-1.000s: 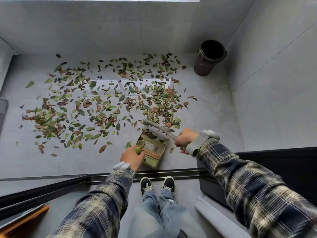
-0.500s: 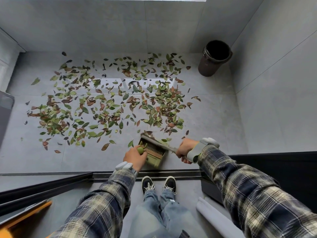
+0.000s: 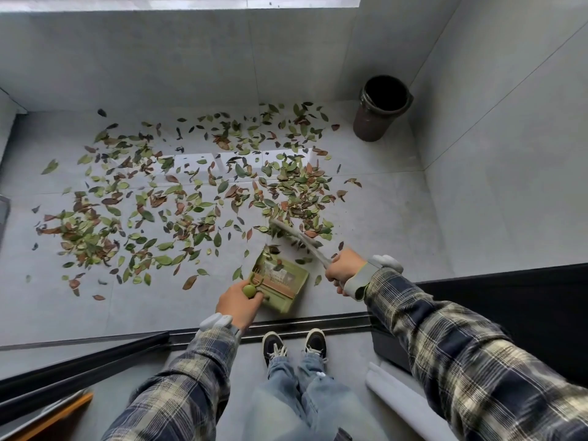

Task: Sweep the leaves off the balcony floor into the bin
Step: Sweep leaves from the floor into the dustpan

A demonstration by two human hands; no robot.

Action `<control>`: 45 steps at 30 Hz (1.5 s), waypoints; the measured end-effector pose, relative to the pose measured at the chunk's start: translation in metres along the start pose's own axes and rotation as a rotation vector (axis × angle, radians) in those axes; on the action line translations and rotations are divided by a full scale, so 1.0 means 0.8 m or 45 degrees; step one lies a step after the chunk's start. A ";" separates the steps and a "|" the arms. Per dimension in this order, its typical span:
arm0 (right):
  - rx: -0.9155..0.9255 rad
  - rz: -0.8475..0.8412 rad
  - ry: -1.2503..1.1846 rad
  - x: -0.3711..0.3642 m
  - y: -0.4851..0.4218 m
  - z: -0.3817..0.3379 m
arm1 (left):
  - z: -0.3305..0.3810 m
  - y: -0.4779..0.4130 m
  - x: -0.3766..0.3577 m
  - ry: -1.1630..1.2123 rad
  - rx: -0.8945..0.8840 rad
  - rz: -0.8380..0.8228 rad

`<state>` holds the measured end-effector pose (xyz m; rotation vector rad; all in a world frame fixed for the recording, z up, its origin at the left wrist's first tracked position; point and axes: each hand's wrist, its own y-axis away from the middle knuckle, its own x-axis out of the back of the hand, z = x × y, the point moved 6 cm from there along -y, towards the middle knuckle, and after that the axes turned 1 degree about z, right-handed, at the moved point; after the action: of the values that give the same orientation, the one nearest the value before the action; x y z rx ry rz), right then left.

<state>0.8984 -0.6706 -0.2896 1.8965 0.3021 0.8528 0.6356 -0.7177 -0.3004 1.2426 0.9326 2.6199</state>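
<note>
Green and brown leaves (image 3: 191, 198) lie scattered across the grey balcony floor (image 3: 381, 218). My left hand (image 3: 240, 300) grips the handle of a green dustpan (image 3: 281, 281) set on the floor near my feet, with a few leaves at its mouth. My right hand (image 3: 345, 270) grips the handle of a small hand brush (image 3: 294, 235), whose blurred bristles reach into the near edge of the leaf patch just beyond the pan. A dark round bin (image 3: 380, 109) stands open in the far right corner.
Grey walls close the balcony at the back and right. A black sliding-door track (image 3: 318, 324) runs across in front of my shoes (image 3: 294, 343). A black door frame (image 3: 79, 370) angles in at lower left, and a white roll (image 3: 394, 396) lies at lower right.
The brush has swung away from the dustpan mouth, out to the leaves beyond it. The dustpan stays in about the same place under my left hand.
</note>
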 end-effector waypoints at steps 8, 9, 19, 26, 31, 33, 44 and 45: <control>-0.061 -0.112 0.000 -0.028 -0.001 0.013 | -0.005 -0.004 0.002 -0.050 -0.026 -0.018; -0.087 -0.144 0.004 -0.027 0.003 0.014 | -0.003 -0.005 0.000 -0.062 -0.026 -0.021; -0.003 -0.067 0.051 0.024 0.022 -0.010 | 0.017 -0.014 -0.005 -0.075 -0.049 -0.043; 0.007 0.009 -0.027 0.003 -0.021 0.004 | 0.016 -0.007 -0.002 -0.105 -0.061 -0.022; 0.011 -0.052 -0.016 -0.019 -0.036 0.014 | 0.008 -0.008 0.001 -0.098 -0.036 -0.005; -0.047 -0.103 0.069 -0.017 -0.018 0.014 | 0.009 -0.011 -0.001 -0.099 -0.022 -0.006; 0.026 -0.095 0.197 0.031 0.028 -0.009 | 0.029 -0.017 -0.010 -0.076 -0.013 -0.022; 0.016 -0.084 0.209 0.032 0.028 -0.007 | 0.030 -0.015 -0.009 -0.070 -0.024 -0.026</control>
<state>0.9098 -0.6632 -0.2577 1.8208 0.4689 0.9660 0.6561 -0.6985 -0.3001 1.2873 0.9046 2.5591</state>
